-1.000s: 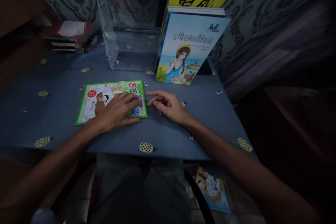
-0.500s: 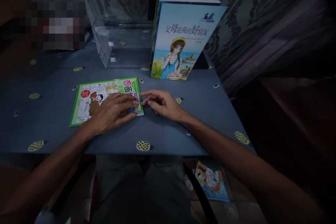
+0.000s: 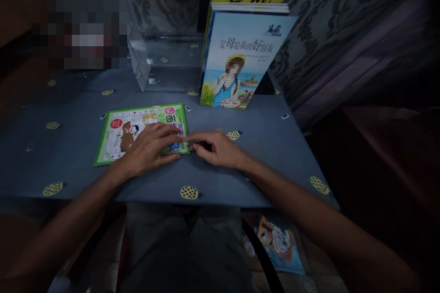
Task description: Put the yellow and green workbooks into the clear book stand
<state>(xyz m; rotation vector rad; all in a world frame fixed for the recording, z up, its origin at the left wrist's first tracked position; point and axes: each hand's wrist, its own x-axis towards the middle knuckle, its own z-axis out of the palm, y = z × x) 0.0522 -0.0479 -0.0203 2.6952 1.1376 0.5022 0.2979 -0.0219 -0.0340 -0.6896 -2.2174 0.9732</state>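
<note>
A thin picture book (image 3: 113, 144) with a green border and a cartoon figure on its cover lies flat on the table. My left hand (image 3: 151, 149) rests open on top of it, fingers stretched toward its right edge and covering part of the title. At that right edge is my right hand (image 3: 216, 146). Its index finger reaches onto the cover's margin and the thumb tip comes close beneath it, pinching at the edge near the lower corner. The other fingers are curled under and mostly hidden.
The table (image 3: 137, 190) has a blue-grey cloth with pineapples. Behind stand several upright books, the front one light blue (image 3: 237, 73), and a clear plastic holder (image 3: 147, 73). Another book (image 3: 280, 242) lies below the table's front edge. A pixelated patch covers the upper left.
My right hand has shifted slightly down along the book's right edge, its index finger now touching the margin. My left hand stays on the cover. The view has tilted a little.
</note>
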